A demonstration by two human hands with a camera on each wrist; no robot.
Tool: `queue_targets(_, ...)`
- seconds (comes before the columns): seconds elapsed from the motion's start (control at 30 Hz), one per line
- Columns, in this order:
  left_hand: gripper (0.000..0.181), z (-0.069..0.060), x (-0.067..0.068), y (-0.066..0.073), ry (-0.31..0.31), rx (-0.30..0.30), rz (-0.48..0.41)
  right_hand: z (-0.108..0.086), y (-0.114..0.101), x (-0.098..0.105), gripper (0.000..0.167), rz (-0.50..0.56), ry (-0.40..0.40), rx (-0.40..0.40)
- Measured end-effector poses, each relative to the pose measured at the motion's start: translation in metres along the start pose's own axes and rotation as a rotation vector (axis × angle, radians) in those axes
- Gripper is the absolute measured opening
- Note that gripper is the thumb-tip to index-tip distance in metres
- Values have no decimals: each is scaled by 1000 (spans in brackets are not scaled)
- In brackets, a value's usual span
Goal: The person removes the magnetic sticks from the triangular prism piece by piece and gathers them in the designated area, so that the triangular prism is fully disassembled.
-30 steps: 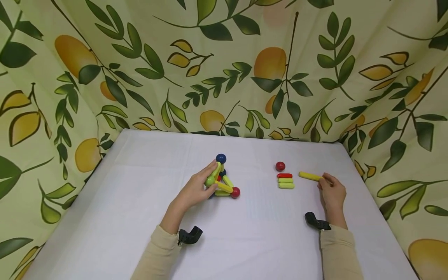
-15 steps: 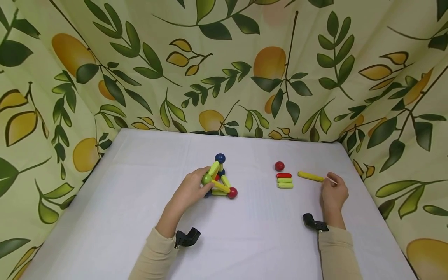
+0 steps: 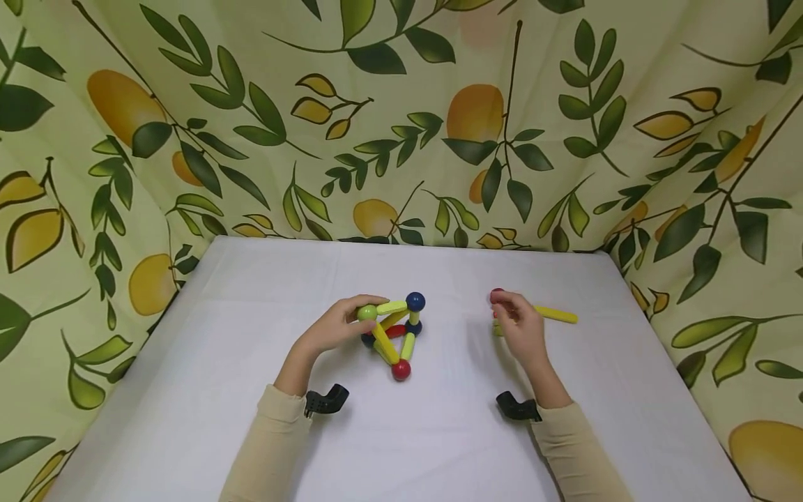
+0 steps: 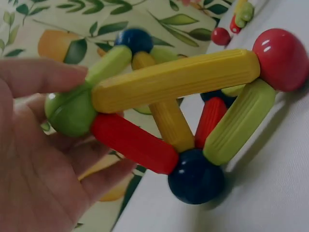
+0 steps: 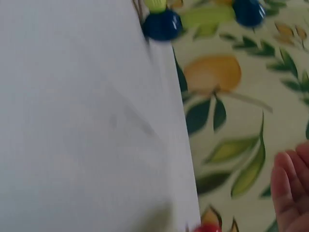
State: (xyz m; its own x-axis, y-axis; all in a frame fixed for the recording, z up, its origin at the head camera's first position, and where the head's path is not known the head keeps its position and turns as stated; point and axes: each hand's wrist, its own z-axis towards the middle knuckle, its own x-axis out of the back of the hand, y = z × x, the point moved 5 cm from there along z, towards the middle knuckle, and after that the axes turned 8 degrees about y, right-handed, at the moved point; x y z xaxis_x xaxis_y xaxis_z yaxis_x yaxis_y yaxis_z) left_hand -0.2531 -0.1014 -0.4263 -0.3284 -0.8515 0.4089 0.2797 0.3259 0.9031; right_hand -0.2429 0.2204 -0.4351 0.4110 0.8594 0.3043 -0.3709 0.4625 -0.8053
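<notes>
My left hand (image 3: 332, 324) holds a building-toy frame of rods and balls by its green ball (image 3: 367, 314). In the left wrist view, thumb and fingers lie around that green ball (image 4: 70, 113). Yellow, red and lime rods join it to blue balls (image 3: 415, 302) and a red ball (image 3: 401, 369). My right hand (image 3: 522, 331) is over the loose pieces, its fingertips in front of a loose red ball (image 3: 497, 295). Relaxed fingers (image 5: 287, 188) show at the edge of the right wrist view, with nothing seen between them. The hand partly hides short rods (image 3: 498, 328).
A long yellow rod (image 3: 558, 315) lies behind the right hand on the white-covered table (image 3: 452, 446). A patterned curtain (image 3: 401, 139) rises beyond the table's back and side edges. Black wrist cameras (image 3: 327, 399) stick out inward from both sleeves.
My right hand has left the yellow rod's end and moved left to the loose red ball. The left hand has turned the frame, bringing its red ball frontward and a blue ball to the right.
</notes>
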Motion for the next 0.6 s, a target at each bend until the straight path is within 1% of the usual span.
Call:
queue_targets(0.1,41,8,-3,-7,-37,-18,-147,-9,-14,-28,23,58,-205,8)
queue_targets(0.13,42,10,-3,-9,-43,-22,-191,-12,-18,-37,25,60,-269,6)
queue_targets(0.17,43,12,-4,-11,-48,-28,-229,-15,-22,-46,28,65,-326,2)
queue_targets(0.23,45,15,-7,-15,-59,-44,-307,-18,-30,-61,34,69,-406,-11)
queue_targets(0.3,48,18,-10,-17,-66,-74,-370,-18,-38,-73,40,92,-450,-18)
queue_targets(0.37,53,21,-12,-18,-58,-108,-410,-18,-43,-83,45,108,-476,-16)
queue_targets(0.43,54,23,-13,-19,-25,-146,-410,-17,-49,-91,47,116,-501,-12)
queue_targets(0.5,53,23,-14,-19,19,-173,-392,-16,-52,-96,47,109,-513,-16)
queue_targets(0.57,48,22,-15,-20,64,-172,-372,-17,-56,-99,44,91,-520,-26)
queue_targets(0.6,46,21,-16,-20,87,-159,-364,-17,-58,-100,42,78,-522,-29)
